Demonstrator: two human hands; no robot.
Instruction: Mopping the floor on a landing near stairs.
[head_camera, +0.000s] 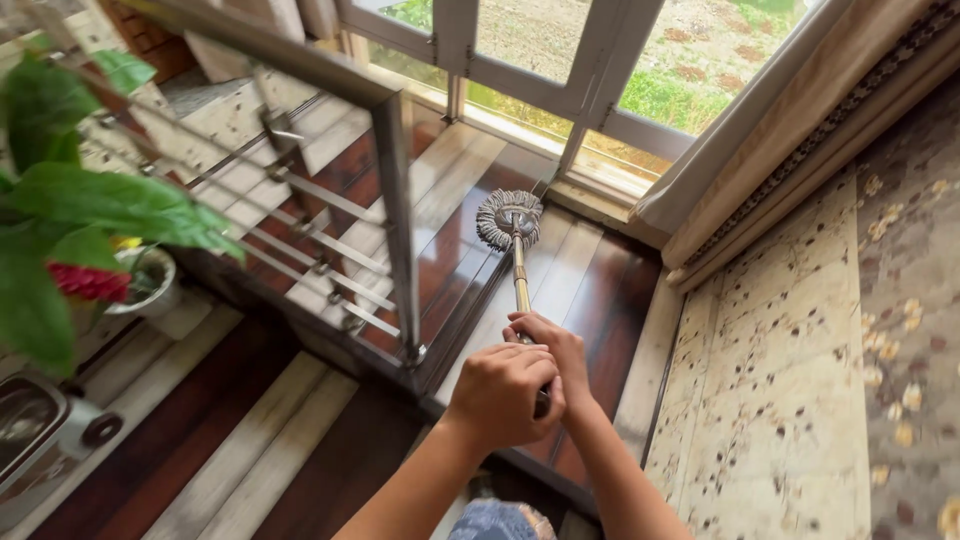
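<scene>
Grey strands of the mop head (509, 219) rest on dark striped floor (590, 290) at frame centre; left hand (503, 393) and right hand (553, 349) both clench its handle (520, 280) below.

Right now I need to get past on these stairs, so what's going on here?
A person holds a mop handle with both hands, the left hand nearer the camera and the right hand just beyond it. The round mop head rests on the striped wood-and-stone landing below the window, beside the metal railing.
</scene>
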